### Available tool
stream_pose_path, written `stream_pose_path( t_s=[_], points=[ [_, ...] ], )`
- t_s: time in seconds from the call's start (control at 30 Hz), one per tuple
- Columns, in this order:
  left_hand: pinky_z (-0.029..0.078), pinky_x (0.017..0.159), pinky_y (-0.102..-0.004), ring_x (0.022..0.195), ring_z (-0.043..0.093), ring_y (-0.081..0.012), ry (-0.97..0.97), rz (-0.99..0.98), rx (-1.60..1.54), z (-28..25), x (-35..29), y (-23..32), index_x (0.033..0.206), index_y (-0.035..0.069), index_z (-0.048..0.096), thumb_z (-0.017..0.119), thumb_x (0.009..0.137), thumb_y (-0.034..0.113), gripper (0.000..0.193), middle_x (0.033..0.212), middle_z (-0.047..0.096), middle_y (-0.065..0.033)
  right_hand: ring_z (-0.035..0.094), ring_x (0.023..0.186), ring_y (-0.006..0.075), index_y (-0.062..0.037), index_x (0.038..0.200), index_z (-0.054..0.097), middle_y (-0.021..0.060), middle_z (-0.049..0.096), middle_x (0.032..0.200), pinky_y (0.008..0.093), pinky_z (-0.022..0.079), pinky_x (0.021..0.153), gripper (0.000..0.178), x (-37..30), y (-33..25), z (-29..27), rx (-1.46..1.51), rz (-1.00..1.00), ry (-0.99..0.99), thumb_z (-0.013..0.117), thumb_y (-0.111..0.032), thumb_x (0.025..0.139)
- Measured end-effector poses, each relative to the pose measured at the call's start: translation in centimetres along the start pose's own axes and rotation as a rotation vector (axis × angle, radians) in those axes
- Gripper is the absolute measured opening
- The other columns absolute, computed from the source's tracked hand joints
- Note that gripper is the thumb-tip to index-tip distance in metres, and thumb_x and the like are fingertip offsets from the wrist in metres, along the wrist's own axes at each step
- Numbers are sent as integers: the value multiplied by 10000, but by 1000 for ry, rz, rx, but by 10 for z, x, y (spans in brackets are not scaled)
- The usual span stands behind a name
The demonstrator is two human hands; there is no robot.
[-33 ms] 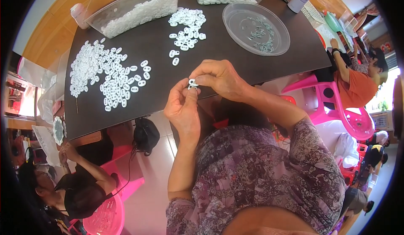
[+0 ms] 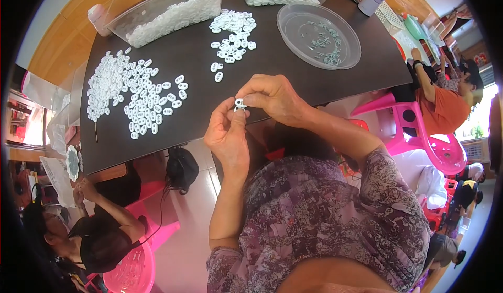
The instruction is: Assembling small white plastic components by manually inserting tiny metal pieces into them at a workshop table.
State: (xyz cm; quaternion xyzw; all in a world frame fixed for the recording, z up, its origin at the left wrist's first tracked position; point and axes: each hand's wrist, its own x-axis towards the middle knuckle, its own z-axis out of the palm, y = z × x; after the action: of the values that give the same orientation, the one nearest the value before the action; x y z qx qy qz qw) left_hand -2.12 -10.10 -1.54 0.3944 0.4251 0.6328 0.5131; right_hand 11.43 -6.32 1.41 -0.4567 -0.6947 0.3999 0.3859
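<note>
Over the table's near edge, my two hands meet around a small white plastic piece (image 2: 240, 102) with a dark hole. Its lower end sits between the thumb and fingers of my left hand (image 2: 229, 136). My right hand (image 2: 277, 99) pinches the upper end between thumb and forefinger. Fingertips cover much of it, so I cannot tell whether it is one part or two joined. A small pile of white oval two-holed pieces (image 2: 233, 36) lies just beyond my hands, and a larger pile (image 2: 146, 104) spreads to the left.
A round clear plastic lid (image 2: 283, 33) holding small grey-green pins (image 2: 331, 57) lies at the right. Clear bins (image 2: 123, 31) of white pieces line the back of the dark table (image 2: 194, 104). A lidded cup (image 2: 371, 2) stands far right. Co-workers sit at both sides on pink chairs (image 2: 445, 154).
</note>
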Motion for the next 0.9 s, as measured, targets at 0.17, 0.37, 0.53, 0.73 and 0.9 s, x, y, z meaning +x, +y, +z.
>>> stream_pose_path(
  t_s=[0.17, 0.37, 0.53, 0.73, 0.9],
  points=[
    [419, 517, -163, 654, 588, -79, -1, 0, -59, 0, 1, -1, 1048, -69, 576, 606, 837, 15, 228, 765, 635, -65, 566, 750, 134, 5, 880, 649, 62, 593, 803, 260, 438, 674, 111, 0, 0, 1, -31, -38, 6, 592, -55, 806],
    [428, 502, -178, 642, 589, -95, -2, -44, -82, 0, 3, 1, 1029, -80, 579, 609, 827, 2, 220, 764, 638, -86, 564, 748, 135, 7, 888, 644, 60, 585, 790, 264, 439, 668, 112, -1, 2, 3, -26, -52, 8, 583, -50, 814],
    [434, 499, -191, 617, 578, -110, 20, -42, -97, 3, 3, 1, 1029, -92, 574, 601, 827, -13, 219, 759, 636, -108, 558, 742, 156, -3, 889, 640, 61, 580, 778, 273, 439, 661, 112, -1, 3, 5, -66, -110, 27, 585, -42, 799],
    [454, 509, -210, 600, 566, -120, 15, -23, -122, 2, 4, 1, 1041, -107, 567, 599, 818, -32, 237, 763, 635, -121, 538, 744, 194, -24, 903, 637, 59, 565, 760, 297, 435, 649, 150, -3, 5, 4, -222, -238, 64, 615, -46, 756],
    [491, 548, -236, 624, 587, -135, 37, -110, -182, 4, 9, 7, 1039, -117, 565, 595, 807, -56, 241, 803, 642, -134, 525, 738, 194, -47, 928, 638, 52, 561, 767, 303, 425, 642, 216, -6, 1, 3, -233, -265, 34, 649, -43, 712]
  ],
)
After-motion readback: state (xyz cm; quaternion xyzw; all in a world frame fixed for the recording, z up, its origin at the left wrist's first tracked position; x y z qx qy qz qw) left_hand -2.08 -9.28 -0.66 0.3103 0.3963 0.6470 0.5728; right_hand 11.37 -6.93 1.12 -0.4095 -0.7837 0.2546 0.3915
